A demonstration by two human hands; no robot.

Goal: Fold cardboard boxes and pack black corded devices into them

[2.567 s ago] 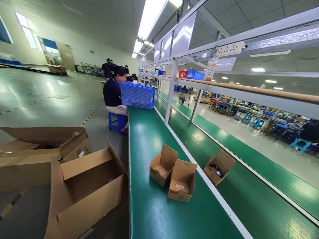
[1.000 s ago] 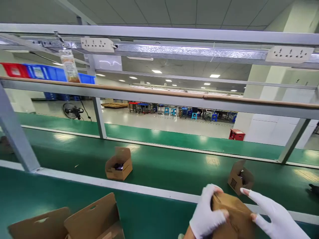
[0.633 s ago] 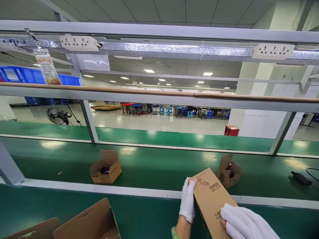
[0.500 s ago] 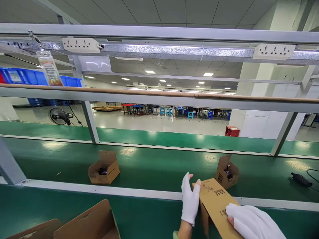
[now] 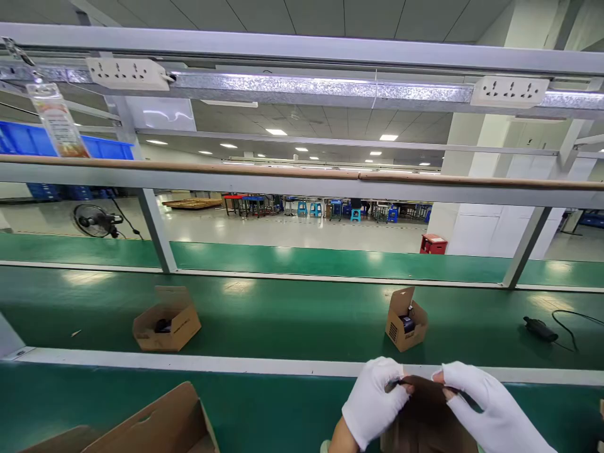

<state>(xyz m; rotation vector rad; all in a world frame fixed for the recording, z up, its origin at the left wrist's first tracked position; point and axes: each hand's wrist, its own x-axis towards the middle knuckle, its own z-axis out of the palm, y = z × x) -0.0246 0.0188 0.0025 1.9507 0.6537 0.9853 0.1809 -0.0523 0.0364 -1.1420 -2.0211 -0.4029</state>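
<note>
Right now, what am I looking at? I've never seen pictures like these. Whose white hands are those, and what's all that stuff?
There's no robot here: a person wears one camera on their head, and every picture comes from it, looking forward and down. Their left hand and right hand wear white gloves that leave fingertips bare. Together they grip the top edge of a brown cardboard piece, partly out of view. On the long, smooth green surface beyond sit a left open brown box and a right open brown box, each with something dark inside. Farther right lies a black gadget with a cord.
</note>
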